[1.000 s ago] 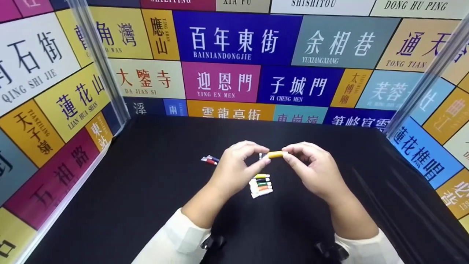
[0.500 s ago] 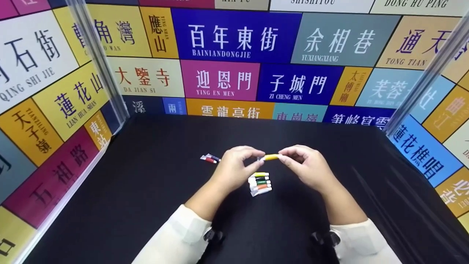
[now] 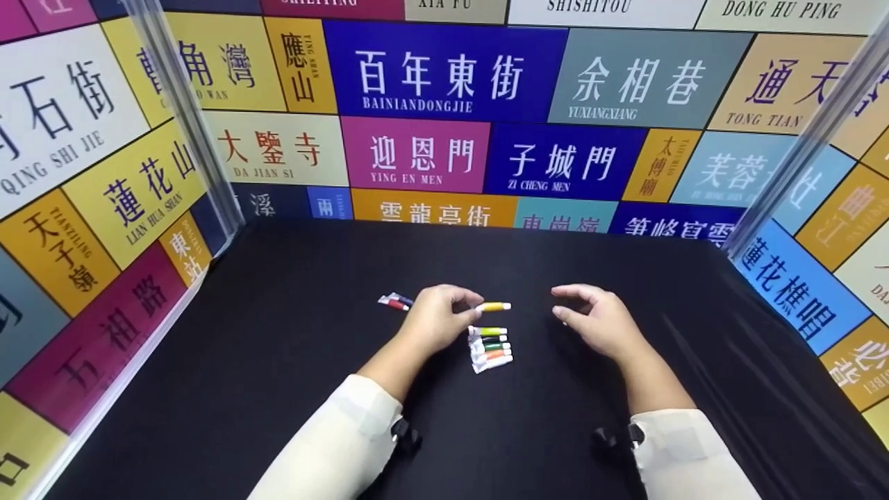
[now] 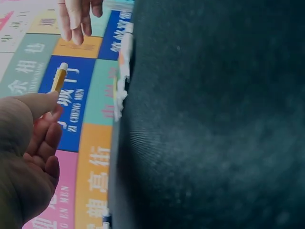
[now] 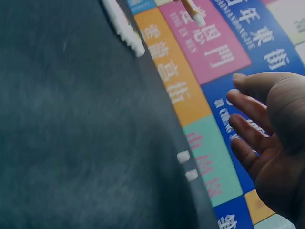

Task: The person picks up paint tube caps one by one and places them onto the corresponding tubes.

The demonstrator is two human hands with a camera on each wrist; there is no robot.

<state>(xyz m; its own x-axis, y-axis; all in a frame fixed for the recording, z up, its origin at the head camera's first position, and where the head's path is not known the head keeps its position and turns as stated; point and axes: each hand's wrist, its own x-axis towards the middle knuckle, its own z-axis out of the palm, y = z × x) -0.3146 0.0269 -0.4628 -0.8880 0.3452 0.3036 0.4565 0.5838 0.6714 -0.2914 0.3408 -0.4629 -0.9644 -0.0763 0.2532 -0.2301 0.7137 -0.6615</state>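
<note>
My left hand (image 3: 439, 318) pinches a small yellow paint tube (image 3: 494, 306) between thumb and fingertips, its white cap facing right. In the left wrist view, the same yellow tube (image 4: 59, 78) sticks up past the thumb, its lower end hidden by the fingers. My right hand (image 3: 597, 318) is off to the right of the tube, fingers apart and holding nothing. Just below the yellow tube, a row of several paint tubes (image 3: 494, 346) lies on the black cloth, among them yellow-green, dark, green, orange and white ones, white caps to the right.
A red tube (image 3: 396, 303) and a dark blue one lie left of my left hand, partly behind it. Black cloth (image 3: 312, 361) covers the table. Printed sign panels (image 3: 444, 76) stand at the back and sides. Two small white pieces (image 5: 183, 156) show in the right wrist view.
My right hand has let go of the yellow tube's cap end and moved away to the right. My left hand has shifted slightly left and down, still holding the tube.
</note>
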